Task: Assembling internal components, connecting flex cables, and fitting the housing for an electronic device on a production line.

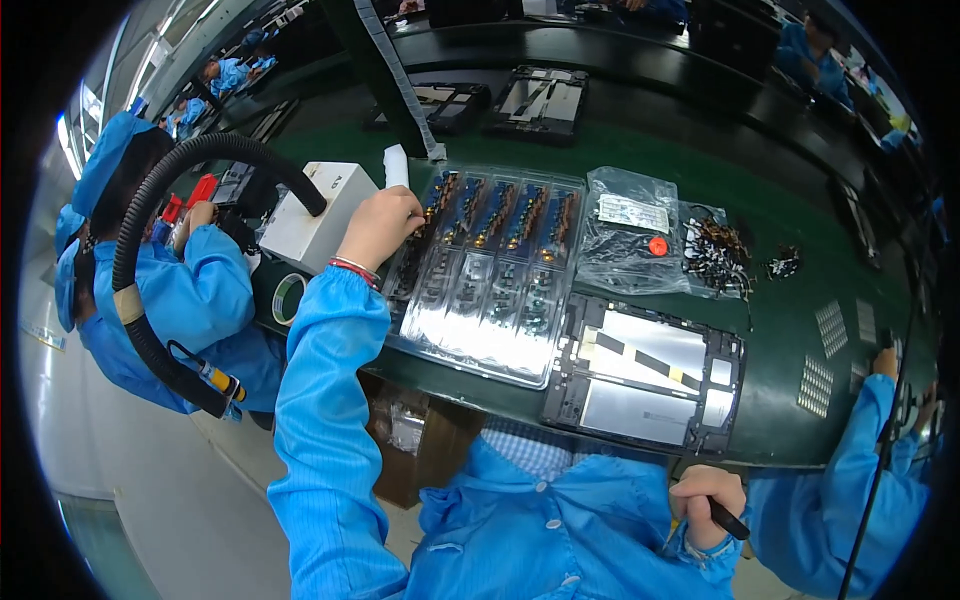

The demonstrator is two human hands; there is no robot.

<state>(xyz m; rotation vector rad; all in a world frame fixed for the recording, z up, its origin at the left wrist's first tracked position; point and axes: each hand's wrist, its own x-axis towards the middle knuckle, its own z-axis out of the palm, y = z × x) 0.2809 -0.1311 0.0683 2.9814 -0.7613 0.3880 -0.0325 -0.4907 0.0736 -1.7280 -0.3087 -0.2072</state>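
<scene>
My left hand (pixel 381 225) reaches out to the upper left corner of a clear plastic tray (pixel 470 330) holding rows of small gold and black parts, its fingers closed at the tray's edge. Whether it grips a part is hidden. My right hand (pixel 707 503) rests near my chest below the table edge, closed around a thin black tool (pixel 728 519). An opened tablet-like device (pixel 645 372) with silver panels lies on the green table (pixel 790 440) in front of me, right of the tray.
A white box (pixel 312 215) and a tape roll (pixel 288 298) sit left of the tray. Clear bags (pixel 630 230) and loose small parts (pixel 718 255) lie behind the device. A black hose (pixel 150 200) arcs at left. Co-workers in blue sit on both sides.
</scene>
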